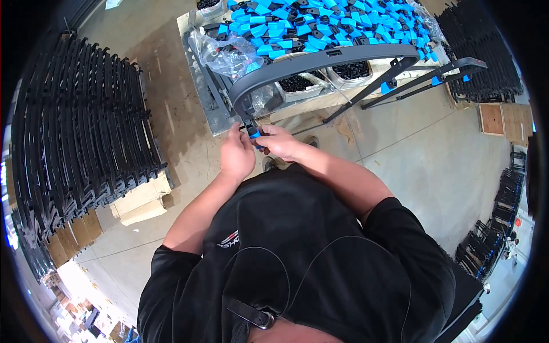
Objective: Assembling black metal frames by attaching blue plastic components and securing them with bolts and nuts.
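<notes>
A long curved black frame [329, 56] arches over the near side of a work table, and its near left end comes down between my hands. At that end is a small blue and black plastic piece [254, 133]. My right hand [278, 143] is closed around this piece, with the thumb stretched toward its blue part. On the other side, my left hand [237, 153] is closed at the frame's end, its thumb pointing up; the other fingers are partly hidden. Black legs with blue fittings [389, 87] slope down from the frame's right part and a second black frame beside it.
Blue and black plastic parts [320, 26] are heaped on the table [220, 121]. Clear plastic bags [226, 54] lie at its left, near tubs [306, 94] of small black parts. Black frames [86, 126] stand stacked at left; more [483, 51] are at far right, near a wooden box [503, 123].
</notes>
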Motion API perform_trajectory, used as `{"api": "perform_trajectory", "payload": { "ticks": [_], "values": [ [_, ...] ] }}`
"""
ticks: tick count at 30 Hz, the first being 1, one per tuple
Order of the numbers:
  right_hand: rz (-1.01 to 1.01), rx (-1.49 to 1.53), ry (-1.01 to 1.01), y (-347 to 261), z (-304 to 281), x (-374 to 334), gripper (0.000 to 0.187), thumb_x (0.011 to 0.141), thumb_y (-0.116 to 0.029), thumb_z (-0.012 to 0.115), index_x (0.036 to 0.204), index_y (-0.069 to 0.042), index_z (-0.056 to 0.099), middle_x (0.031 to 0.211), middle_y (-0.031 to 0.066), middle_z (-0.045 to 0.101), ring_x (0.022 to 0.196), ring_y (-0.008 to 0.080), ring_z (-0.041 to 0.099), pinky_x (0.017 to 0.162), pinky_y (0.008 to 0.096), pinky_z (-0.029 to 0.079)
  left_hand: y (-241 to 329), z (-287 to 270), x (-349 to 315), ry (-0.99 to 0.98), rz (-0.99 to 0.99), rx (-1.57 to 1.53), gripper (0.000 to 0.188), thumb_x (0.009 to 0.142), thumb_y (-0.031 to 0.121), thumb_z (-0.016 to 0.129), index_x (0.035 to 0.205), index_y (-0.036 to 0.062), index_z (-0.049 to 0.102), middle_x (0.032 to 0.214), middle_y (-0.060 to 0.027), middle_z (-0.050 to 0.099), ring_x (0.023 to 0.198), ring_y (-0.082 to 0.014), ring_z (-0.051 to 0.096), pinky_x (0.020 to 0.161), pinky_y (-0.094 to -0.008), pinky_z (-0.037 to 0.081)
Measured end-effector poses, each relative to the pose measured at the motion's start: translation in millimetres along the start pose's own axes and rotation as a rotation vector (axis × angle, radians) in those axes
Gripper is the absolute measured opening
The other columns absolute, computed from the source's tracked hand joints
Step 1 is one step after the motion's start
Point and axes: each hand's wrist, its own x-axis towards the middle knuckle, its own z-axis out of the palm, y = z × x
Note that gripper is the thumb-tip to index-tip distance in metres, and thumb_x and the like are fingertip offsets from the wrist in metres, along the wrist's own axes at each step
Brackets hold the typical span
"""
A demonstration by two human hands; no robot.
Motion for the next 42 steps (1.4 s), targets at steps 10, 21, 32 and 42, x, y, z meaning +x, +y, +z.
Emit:
{"api": "perform_trajectory", "payload": {
  "ticks": [10,21,32,42],
  "values": [
    [0.013,0.034,0.001,-0.1,-3.0,-2.6,0.021,0.09,-0.016,0.065,0.106,-0.002,0.066,0.087,0.0045,0.065,0.07,0.0113,0.058,0.059,0.027,0.046,10.8,-7.8,-7.5,-0.232,-0.025,0.202,0.067,0.093,0.008,0.053,0.153,-0.0082,0.029,0.124,-0.0302,0.062,0.109,-0.0402,0.064,0.094,-0.0447,0.051],
    [0.068,0.047,0.013,0.9,-11.0,-3.3,0.032,0.093,-0.025,0.069,0.117,-0.003,0.066,0.093,0.0047,0.067,0.076,0.013,0.062,0.062,0.0278,0.049,13.6,-18.1,5.3,-0.363,-0.103,0.315,0.067,0.094,0.027,0.057,0.148,-0.0065,0.036,0.122,-0.0304,0.065,0.11,-0.0445,0.064,0.098,-0.0489,0.05],
    [0.106,0.467,-0.041,-12.4,-26.8,-21.2,0.048,0.099,-0.042,0.061,0.122,0.0,0.058,0.109,0.0134,0.069,0.091,0.0212,0.067,0.079,0.0355,0.054,34.7,-30.2,-2.5,-0.341,-0.027,0.254,0.03,0.087,0.023,0.068,0.112,0.0063,0.07,0.101,-0.0159,0.07,0.098,-0.0353,0.068,0.084,-0.0439,0.055],
    [0.053,0.54,-0.185,-29.0,-22.9,-37.6,0.055,0.105,-0.049,0.048,0.128,-0.001,0.059,0.119,0.013,0.068,0.106,0.0234,0.067,0.096,0.0399,0.05,32.1,-15.6,-1.4,-0.169,0.477,0.167,0.025,0.081,0.017,0.077,0.102,0.0043,0.073,0.094,-0.0118,0.069,0.088,-0.0319,0.066,0.082,-0.0409,0.054]
  ]
}}
